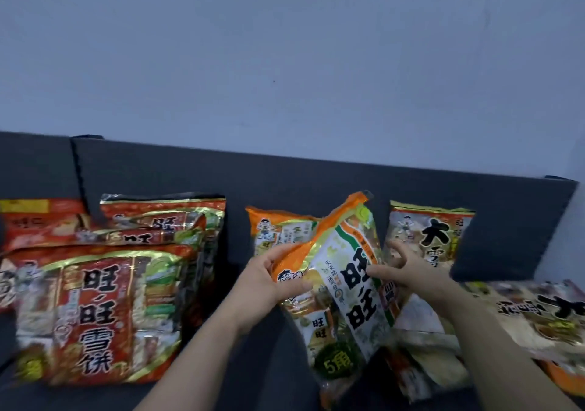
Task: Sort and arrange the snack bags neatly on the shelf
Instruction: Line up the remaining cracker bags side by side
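An orange and green snack bag (345, 287) is tilted in the middle of the view, above a dark grey surface (253, 363). My left hand (269, 281) grips its left edge, thumb on the front. My right hand (408, 268) pinches its right side with thumb and forefinger, the other fingers spread. A second orange bag (272, 230) leans upright behind it. A beige bag with black characters (433, 233) stands to the right. Red snack bags (95, 312) are stacked on the left.
A dark grey backrest (285, 176) runs behind the bags, with a pale wall above. More beige and orange bags (538, 319) lie at the lower right, partly under my right forearm. Another red bag (38, 221) sits at the far left.
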Demonstrator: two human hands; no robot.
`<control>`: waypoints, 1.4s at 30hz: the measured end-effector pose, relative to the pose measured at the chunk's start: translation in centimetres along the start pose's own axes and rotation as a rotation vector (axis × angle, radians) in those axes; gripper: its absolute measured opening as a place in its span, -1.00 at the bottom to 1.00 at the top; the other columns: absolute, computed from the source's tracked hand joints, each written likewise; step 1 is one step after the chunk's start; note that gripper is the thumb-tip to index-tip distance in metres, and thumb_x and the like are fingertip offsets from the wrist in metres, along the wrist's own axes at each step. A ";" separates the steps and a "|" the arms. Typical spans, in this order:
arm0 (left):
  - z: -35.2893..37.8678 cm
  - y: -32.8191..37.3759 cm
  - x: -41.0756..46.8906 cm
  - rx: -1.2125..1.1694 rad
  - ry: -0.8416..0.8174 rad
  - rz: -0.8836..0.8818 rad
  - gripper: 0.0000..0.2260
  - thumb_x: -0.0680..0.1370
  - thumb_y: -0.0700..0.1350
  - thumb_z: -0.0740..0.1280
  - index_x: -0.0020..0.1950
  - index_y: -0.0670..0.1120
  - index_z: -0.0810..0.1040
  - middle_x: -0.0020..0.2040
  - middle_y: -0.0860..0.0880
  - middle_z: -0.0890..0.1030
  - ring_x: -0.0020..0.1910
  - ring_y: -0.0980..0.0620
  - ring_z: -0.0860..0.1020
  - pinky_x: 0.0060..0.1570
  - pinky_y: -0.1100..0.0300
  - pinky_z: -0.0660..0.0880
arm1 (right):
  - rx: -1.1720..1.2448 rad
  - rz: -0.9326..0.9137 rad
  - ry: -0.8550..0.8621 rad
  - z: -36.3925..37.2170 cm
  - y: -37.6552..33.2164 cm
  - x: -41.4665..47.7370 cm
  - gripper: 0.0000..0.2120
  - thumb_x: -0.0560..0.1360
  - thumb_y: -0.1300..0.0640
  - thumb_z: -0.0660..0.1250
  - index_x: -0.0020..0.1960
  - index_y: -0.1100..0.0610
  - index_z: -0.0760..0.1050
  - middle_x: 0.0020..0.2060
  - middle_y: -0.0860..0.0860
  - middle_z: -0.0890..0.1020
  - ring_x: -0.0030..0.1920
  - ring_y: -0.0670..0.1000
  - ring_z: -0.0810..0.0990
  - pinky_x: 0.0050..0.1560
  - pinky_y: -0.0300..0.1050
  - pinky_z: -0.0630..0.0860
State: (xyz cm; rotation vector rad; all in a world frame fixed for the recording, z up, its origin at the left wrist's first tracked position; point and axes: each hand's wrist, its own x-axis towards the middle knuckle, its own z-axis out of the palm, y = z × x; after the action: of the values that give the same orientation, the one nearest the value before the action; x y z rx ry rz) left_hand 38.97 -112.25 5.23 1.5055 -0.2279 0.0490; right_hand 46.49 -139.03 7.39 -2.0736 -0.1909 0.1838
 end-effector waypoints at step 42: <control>-5.5 -15.7 4.6 0.354 0.385 -0.151 -0.44 0.51 0.04 0.42 0.41 0.23 0.21 0.22 0.13 0.55 0.14 0.22 0.56 0.07 0.23 0.52 | 0.170 -0.060 0.371 17.0 8.9 6.9 -0.10 0.16 -0.27 0.57 0.40 -0.14 0.26 0.23 -0.16 0.53 0.23 -0.12 0.53 0.26 0.07 0.51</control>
State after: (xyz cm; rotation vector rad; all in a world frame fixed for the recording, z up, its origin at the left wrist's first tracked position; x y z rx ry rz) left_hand 46.89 -108.38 -9.64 1.8248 0.2158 0.2668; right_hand 50.17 -127.41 -8.96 -1.8907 -0.0096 -0.2151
